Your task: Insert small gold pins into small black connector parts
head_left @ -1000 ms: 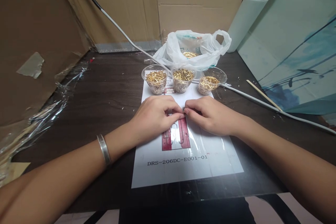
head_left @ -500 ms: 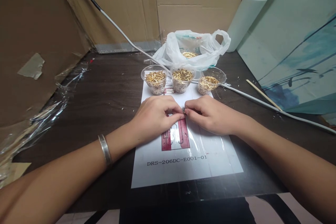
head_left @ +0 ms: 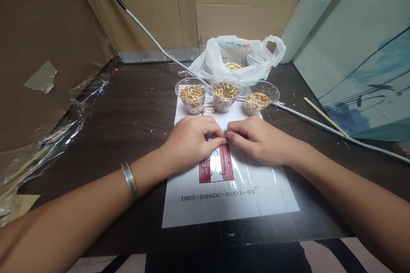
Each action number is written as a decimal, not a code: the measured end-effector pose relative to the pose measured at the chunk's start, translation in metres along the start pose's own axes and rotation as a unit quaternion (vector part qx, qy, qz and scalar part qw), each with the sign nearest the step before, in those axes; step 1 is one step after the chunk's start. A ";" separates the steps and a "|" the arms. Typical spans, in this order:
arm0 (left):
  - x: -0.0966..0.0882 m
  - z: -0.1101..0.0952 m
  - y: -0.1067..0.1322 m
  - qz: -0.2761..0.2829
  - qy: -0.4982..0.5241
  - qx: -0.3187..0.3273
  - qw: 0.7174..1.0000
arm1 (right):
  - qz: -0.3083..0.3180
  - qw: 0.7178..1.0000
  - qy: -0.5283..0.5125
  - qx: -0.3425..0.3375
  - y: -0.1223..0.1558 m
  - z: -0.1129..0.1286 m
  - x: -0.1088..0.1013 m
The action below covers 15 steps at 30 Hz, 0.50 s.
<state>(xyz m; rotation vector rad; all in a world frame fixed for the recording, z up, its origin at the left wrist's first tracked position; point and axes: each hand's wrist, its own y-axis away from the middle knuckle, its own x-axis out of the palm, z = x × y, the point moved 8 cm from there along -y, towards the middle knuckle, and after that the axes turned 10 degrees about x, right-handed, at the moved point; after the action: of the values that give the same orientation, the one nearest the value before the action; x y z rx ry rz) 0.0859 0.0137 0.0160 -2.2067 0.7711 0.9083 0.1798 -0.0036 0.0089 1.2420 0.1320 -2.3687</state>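
My left hand point(head_left: 197, 138) and my right hand point(head_left: 256, 140) meet fingertip to fingertip above a printed white sheet point(head_left: 269, 200). Both are closed in a pinch, thumb against forefinger. Something tiny and dark shows between the fingertips, too small to name. Under the hands lies a picture with red bands point(head_left: 227, 166), partly covered by the left hand. Just beyond the hands stand three clear plastic cups of small gold-coloured metal pins: a left cup point(head_left: 192, 104), a middle cup point(head_left: 225, 104) and a right cup point(head_left: 255, 106).
Behind the cups sits a white plastic bag point(head_left: 218, 66) holding more gold pins. A white cable point(head_left: 314, 123) crosses the dark table point(head_left: 137, 94). A thin wooden stick point(head_left: 325, 116) lies at the right. Cardboard point(head_left: 153, 13) walls the back and left.
The whole view has shifted slightly, so the scene sits a little further right. Both hands keep their pinch at the same place over the sheet, with barely any finger movement.
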 end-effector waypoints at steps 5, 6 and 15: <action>0.001 0.001 0.000 0.003 0.004 -0.007 1.000 | -0.006 1.000 0.012 0.000 0.000 0.002 0.001; 0.001 0.002 0.000 0.003 0.005 -0.009 1.000 | -0.009 1.000 0.015 0.001 0.001 0.002 0.000; 0.001 0.002 0.001 0.004 0.006 -0.024 1.000 | -0.004 1.000 0.024 -0.003 0.001 0.002 0.001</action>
<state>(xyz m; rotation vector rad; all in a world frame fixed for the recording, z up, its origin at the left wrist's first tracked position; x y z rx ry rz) 0.0852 0.0139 0.0139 -2.2538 0.7714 0.9286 0.1787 -0.0056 0.0097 1.2992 0.1591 -2.3436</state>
